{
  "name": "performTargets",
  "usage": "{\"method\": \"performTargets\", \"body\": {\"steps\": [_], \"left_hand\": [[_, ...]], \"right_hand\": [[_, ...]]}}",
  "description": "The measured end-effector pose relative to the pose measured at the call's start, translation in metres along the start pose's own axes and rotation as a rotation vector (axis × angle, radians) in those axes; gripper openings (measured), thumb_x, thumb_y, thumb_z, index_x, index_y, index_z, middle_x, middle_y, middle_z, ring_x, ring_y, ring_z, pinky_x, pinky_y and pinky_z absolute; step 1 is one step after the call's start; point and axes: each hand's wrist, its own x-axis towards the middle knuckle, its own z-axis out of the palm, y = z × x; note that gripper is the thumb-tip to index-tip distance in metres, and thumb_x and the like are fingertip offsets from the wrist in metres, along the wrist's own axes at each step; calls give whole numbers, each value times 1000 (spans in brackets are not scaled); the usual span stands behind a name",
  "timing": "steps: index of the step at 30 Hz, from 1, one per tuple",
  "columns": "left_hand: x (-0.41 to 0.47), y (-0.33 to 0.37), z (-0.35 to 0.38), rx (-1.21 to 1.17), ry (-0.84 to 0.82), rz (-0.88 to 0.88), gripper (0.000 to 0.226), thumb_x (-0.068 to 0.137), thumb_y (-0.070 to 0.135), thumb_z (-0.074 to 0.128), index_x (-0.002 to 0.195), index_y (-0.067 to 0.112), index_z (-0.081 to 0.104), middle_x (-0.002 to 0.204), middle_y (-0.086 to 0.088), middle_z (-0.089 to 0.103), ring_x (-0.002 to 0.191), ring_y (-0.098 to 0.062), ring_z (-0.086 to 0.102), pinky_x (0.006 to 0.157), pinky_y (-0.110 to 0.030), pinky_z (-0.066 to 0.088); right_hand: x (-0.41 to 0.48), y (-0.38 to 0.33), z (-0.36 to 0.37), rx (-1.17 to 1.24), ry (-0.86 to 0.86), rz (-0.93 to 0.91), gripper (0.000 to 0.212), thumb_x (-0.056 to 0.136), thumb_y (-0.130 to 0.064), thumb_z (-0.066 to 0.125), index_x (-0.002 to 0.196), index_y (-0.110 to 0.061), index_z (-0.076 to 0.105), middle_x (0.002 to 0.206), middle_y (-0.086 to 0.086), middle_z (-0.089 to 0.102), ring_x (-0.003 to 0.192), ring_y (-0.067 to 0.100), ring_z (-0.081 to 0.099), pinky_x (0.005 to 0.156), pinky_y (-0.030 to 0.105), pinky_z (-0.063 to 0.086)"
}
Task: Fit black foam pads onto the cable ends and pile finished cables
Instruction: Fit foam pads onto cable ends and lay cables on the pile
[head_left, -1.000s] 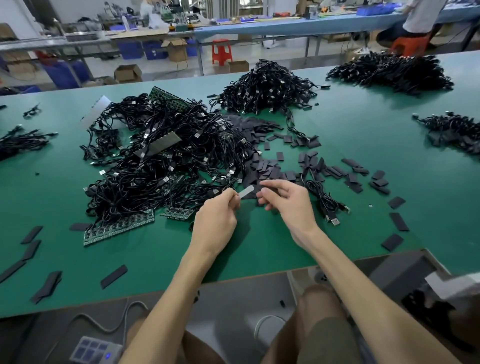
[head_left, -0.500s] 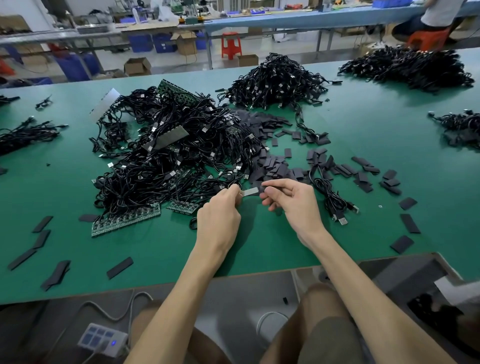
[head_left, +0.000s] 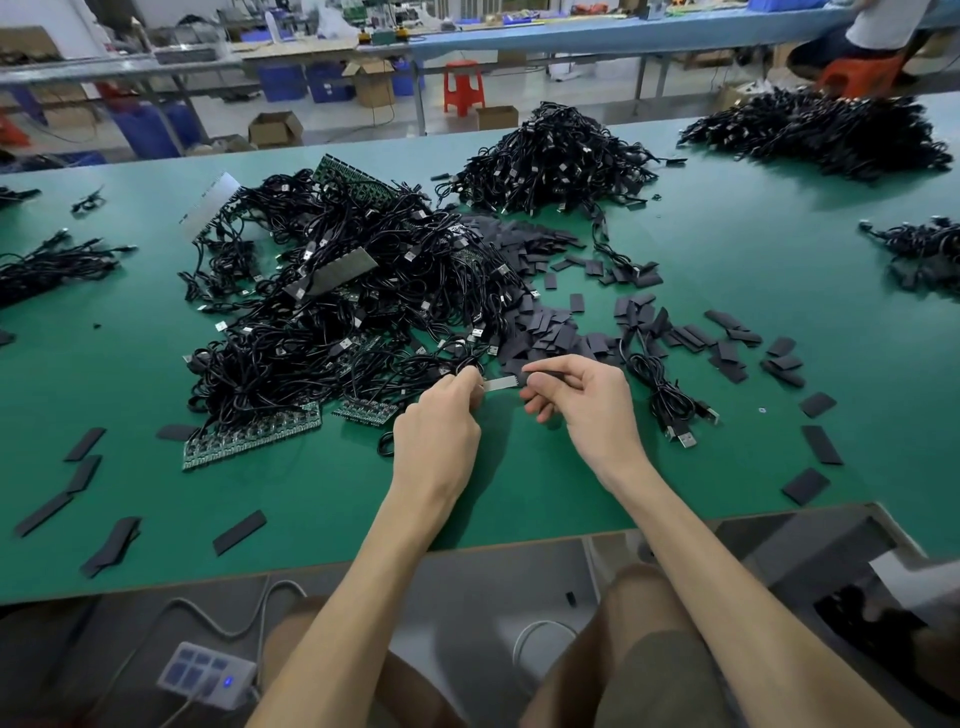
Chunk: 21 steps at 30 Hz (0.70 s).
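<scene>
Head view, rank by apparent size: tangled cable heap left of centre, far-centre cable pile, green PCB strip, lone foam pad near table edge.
1. tangled black cable heap
2. far-centre black cable pile; farther off, so true size unsure
3. green circuit-board strip
4. flat black foam pad

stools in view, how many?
2. A red stool stands on the floor beyond the table, by the far bench. An orange stool is at far right, under a seated person. Benches may hide more.
</scene>
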Motion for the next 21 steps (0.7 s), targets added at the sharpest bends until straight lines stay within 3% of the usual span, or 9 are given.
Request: {"method": "performTargets", "body": {"steps": [21], "left_hand": [[0,-1,0,-10,-10,5,26,84,-2,47,84,24,43,78,0,56,64,-34,47,55,-39,35]], "right_hand": [[1,4,-1,-17,-24,16,14,93,-2,70,99,-14,76,79,8,77,68,21,71,62,27,55]]}}
